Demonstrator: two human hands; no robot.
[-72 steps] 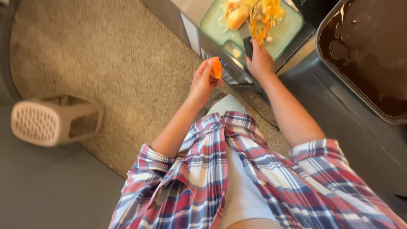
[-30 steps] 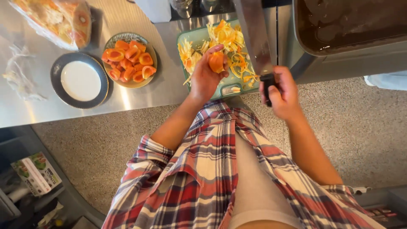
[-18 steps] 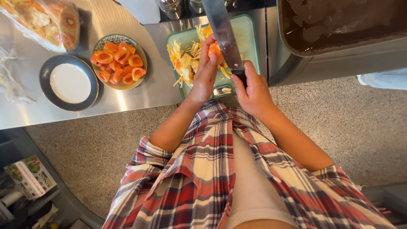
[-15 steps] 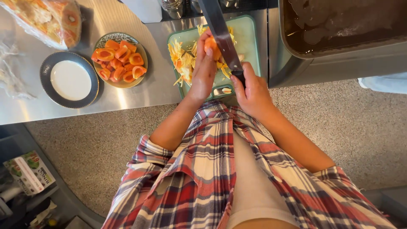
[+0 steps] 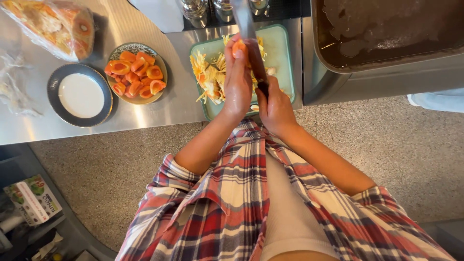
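My left hand (image 5: 237, 84) holds an orange piece of fruit (image 5: 238, 47) down on the pale green cutting board (image 5: 282, 58). My right hand (image 5: 274, 107) grips the dark handle of a large knife (image 5: 244, 19), whose blade runs along the fruit piece right beside my left fingers. Yellow and orange peelings (image 5: 209, 77) lie heaped on the left half of the board. To the left stands a patterned bowl (image 5: 137, 73) filled with cut orange fruit chunks.
An empty white-centred plate with a dark rim (image 5: 80, 95) sits on the steel counter (image 5: 159, 108). A plastic-wrapped cut fruit (image 5: 53, 26) lies at the far left. A dark deep tray (image 5: 386, 29) is at the right. Metal shakers (image 5: 195, 9) stand behind the board.
I turned from the floor side back to the counter. My left hand set the fruit piece on the board, and the knife swung in over it.
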